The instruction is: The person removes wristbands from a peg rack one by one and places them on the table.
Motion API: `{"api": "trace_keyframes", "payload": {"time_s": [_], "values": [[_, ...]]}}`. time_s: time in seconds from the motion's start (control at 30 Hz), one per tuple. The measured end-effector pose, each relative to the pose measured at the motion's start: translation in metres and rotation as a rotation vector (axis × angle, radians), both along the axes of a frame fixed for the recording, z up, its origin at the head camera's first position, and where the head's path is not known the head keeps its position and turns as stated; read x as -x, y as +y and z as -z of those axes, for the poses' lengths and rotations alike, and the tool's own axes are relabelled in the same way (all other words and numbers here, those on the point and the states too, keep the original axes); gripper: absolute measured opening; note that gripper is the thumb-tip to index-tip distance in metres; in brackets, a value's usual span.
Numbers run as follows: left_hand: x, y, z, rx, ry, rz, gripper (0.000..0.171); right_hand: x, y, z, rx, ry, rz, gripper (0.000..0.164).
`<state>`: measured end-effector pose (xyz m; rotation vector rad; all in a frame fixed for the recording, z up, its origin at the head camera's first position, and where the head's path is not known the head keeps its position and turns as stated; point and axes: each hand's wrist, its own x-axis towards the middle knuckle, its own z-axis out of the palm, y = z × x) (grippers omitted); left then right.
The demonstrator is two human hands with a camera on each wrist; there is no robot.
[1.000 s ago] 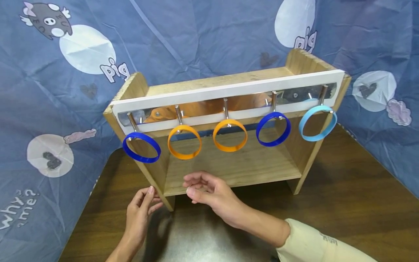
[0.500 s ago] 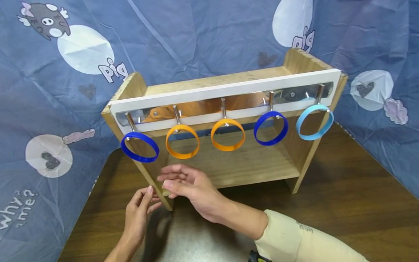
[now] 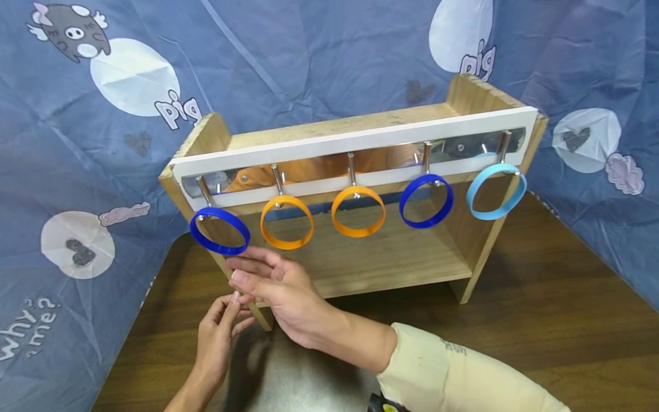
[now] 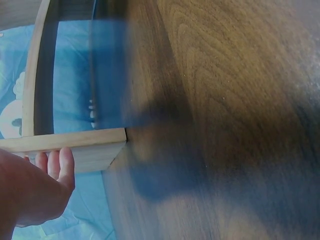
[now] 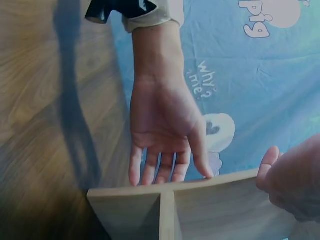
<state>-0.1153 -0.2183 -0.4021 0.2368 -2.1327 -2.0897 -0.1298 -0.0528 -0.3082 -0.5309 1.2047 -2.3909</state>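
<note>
A wooden shelf unit (image 3: 337, 123) carries a row of metal pegs with thin rings hanging from them. At the far left, a dark blue ring (image 3: 218, 249) hangs just above my right hand (image 3: 288, 297), whose fingers reach up to its lower edge with the thumb held apart below. Nothing is gripped by this hand. My left hand (image 3: 213, 340) touches the shelf's left side panel (image 4: 95, 157) low down, fingers against its outer face and thumb at the front edge. In the right wrist view the left palm (image 5: 165, 112) faces the camera.
Two orange rings (image 3: 286, 248), another dark blue ring (image 3: 426, 226) and a light blue ring (image 3: 496, 217) hang farther right. Behind the pegs runs a mirrored strip (image 3: 381, 164) in a white frame. A dark wooden table (image 3: 556, 320) bears the shelf; blue printed cloth (image 3: 319, 51) hangs behind.
My right hand has moved left and slightly up, from below the orange rings to just under the left dark blue ring. The left hand stays at the side panel, and the rings still hang.
</note>
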Motion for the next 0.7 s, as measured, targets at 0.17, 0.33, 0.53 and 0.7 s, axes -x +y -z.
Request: {"api": "trace_keyframes", "payload": {"time_s": [0.17, 0.33, 0.53, 0.7], "values": [[0.0000, 0.0002, 0.0009, -0.014, 0.024, -0.004, 0.025, 0.0001, -0.0054, -0.0032, 0.036, -0.034, 0.053, 0.043], [0.0012, 0.0009, 0.0004, -0.007, -0.004, -0.012, 0.033, 0.0023, -0.0065, -0.0062, 0.045, -0.035, 0.105, 0.044], [0.0018, 0.0013, -0.0001, 0.004, -0.025, -0.028, 0.036, 0.0034, -0.0073, -0.0097, 0.086, -0.019, 0.129, 0.042], [0.0018, 0.0007, 0.0007, -0.006, -0.013, -0.027, 0.034, 0.0026, -0.0095, -0.0104, 0.106, 0.013, 0.163, 0.037]]}}
